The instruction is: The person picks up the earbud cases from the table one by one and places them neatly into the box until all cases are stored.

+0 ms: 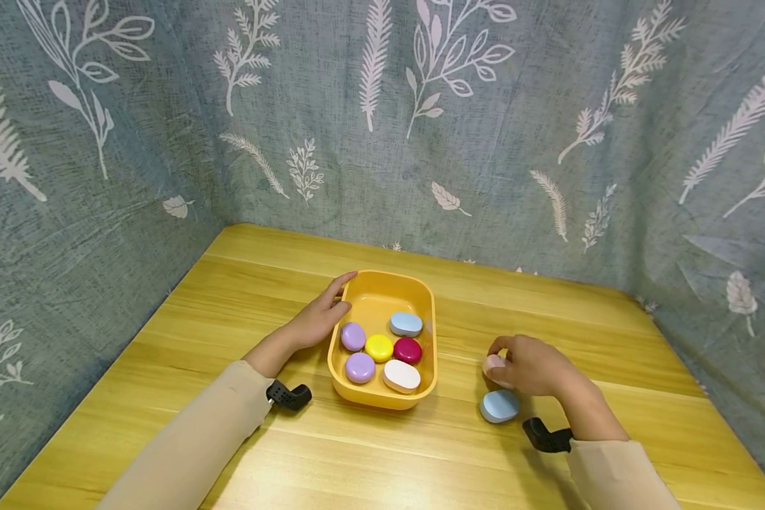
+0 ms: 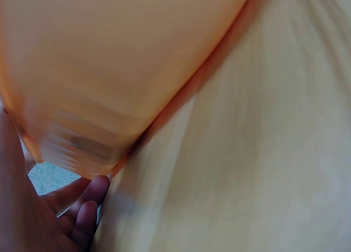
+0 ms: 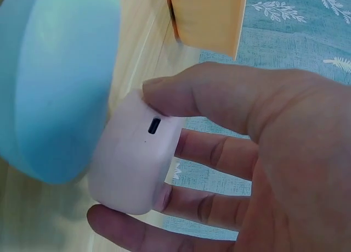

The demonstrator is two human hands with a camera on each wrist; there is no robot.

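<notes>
My left hand (image 1: 315,319) rests against the left side of a yellow plastic bin (image 1: 382,404), its thumb and a fingertip at the rim. In the left wrist view, other fingers (image 2: 85,216) sit by the bin's lower outside wall. The bin contains two lilac, one yellow, one crimson, one white and one light blue rounded case (image 1: 406,324). To the right of the bin, my right hand (image 1: 532,365) pinches a pale pink rounded case (image 3: 134,158) with a small dark slot. Close beside it on the table lies another light blue case (image 1: 500,406).
The wooden table (image 1: 280,453) runs back to a grey-blue curtain (image 1: 331,170) with white leaf prints, which encloses it at the back and sides. A black wrist mount (image 1: 288,395) sits at the left sleeve, another black wrist mount (image 1: 546,435) at the right.
</notes>
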